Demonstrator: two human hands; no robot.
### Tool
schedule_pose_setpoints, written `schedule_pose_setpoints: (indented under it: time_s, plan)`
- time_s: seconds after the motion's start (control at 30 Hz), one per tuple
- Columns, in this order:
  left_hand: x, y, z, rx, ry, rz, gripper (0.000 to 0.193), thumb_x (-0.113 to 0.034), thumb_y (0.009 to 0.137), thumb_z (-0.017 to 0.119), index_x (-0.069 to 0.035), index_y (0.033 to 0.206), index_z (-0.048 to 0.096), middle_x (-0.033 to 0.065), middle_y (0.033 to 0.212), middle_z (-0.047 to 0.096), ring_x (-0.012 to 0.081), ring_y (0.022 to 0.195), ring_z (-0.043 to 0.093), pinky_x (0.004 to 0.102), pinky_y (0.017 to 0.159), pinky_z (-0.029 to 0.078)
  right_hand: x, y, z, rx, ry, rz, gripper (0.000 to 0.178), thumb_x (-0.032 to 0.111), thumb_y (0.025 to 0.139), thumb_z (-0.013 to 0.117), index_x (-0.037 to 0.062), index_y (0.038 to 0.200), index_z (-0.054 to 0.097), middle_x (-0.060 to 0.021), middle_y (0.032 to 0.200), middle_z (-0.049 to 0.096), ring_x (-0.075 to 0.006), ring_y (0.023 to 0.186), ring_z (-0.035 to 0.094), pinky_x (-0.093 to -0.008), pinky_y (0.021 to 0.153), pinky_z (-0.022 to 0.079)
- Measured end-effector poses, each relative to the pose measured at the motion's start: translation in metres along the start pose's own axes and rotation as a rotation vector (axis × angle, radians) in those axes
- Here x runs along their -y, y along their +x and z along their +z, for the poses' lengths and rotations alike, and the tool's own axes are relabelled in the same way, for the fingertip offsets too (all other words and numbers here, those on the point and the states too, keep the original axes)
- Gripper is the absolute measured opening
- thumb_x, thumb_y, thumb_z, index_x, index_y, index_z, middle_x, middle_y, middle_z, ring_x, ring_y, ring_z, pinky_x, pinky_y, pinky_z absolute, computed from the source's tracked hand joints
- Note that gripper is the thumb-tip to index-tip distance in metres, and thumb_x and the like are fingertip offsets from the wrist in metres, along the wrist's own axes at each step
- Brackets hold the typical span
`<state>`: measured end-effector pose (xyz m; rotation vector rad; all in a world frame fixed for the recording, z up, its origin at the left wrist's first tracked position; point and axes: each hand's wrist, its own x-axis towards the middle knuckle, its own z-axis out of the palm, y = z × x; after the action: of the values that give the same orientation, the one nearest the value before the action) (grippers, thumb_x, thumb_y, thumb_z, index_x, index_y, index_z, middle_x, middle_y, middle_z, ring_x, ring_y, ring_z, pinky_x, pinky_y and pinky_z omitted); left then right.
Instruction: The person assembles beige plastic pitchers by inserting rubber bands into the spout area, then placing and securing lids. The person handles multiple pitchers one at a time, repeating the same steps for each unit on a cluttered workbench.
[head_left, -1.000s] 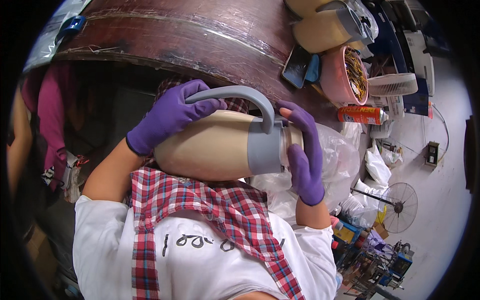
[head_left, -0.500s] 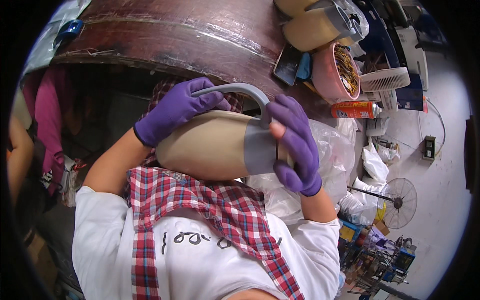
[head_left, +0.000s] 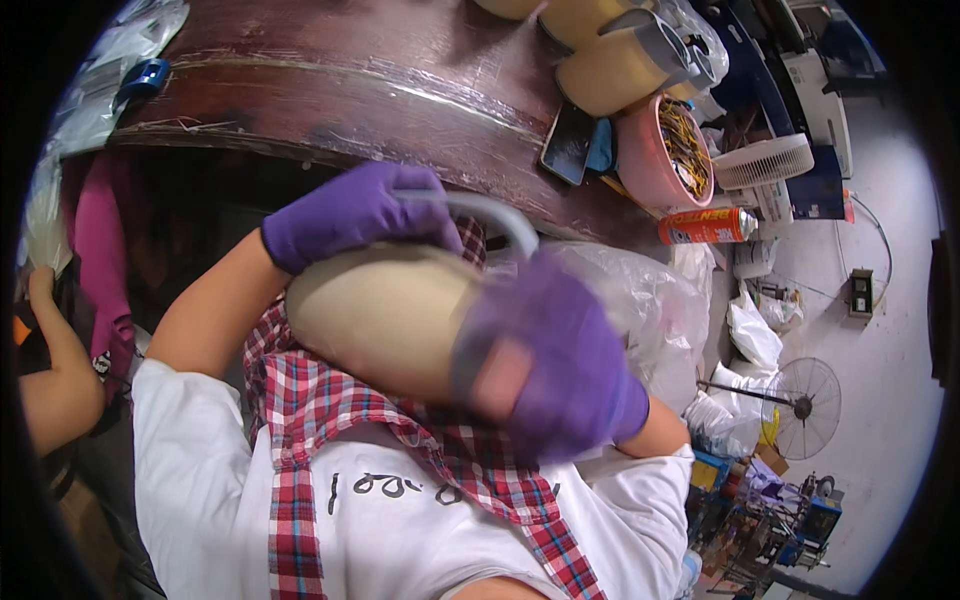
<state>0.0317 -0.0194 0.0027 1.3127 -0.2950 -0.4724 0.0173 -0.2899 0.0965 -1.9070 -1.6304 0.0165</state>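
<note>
A beige jug point(head_left: 370, 315) with a grey collar and a grey curved handle point(head_left: 505, 218) lies on its side across my lap. My left hand point(head_left: 365, 215), in a purple glove, is closed round the handle's end near the jug's base. At the collar end is my right hand point(head_left: 565, 345), also gloved in purple, with a bare thumb tip showing. It covers the jug's top. Motion smears its fingers, so their grip on the jug is unclear.
Past my hands is a dark red table point(head_left: 330, 95) with more beige jugs point(head_left: 620, 70), a phone point(head_left: 567, 143) and a pink bucket point(head_left: 640, 160). An orange spray can point(head_left: 705, 226) and clear plastic point(head_left: 650, 300) are at right. Another person's arm point(head_left: 65, 400) shows at far left.
My right hand has swept toward my body over the jug's top. The collar end has dipped toward me, and my left hand keeps hold of the handle.
</note>
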Motion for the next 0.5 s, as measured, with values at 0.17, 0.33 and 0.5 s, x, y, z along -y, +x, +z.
schedule_pose_setpoints:
  time_s: [0.17,0.33,0.5]
  plan:
    - [-0.016,-0.003,0.011,-0.135,0.072,0.021,0.042,-0.037,0.087,0.079,-0.001,0.103,0.063,0.0079,0.103,0.074,0.0139,0.100,0.067,0.0301,0.092,0.051,-0.006,-0.005,0.000,-0.047,-0.109,0.001,0.043,0.036,0.092,0.063,0.0181,0.130,0.056,-0.0100,0.137,0.061,-0.0312,0.126,0.059,-0.0578,0.116,0.030]
    - [-0.026,-0.019,0.079,-0.319,1.297,0.757,0.033,-0.021,0.075,0.084,-0.008,0.101,0.067,0.0060,0.101,0.071,0.0262,0.103,0.070,0.0414,0.105,0.049,-0.094,-0.048,0.054,-0.548,0.728,0.880,0.056,0.030,0.107,0.040,-0.0052,0.150,0.036,-0.0172,0.148,0.047,-0.0239,0.130,0.050,-0.0348,0.112,0.037]
    - [-0.025,-0.028,0.011,-0.445,0.401,0.221,0.028,-0.017,0.082,0.084,-0.007,0.102,0.067,0.0048,0.097,0.071,0.0151,0.090,0.068,0.0302,0.078,0.055,-0.079,-0.035,0.029,-0.460,0.479,0.478,0.057,0.035,0.108,0.035,-0.0017,0.152,0.037,-0.0189,0.156,0.040,-0.0285,0.149,0.033,-0.0391,0.121,0.022]
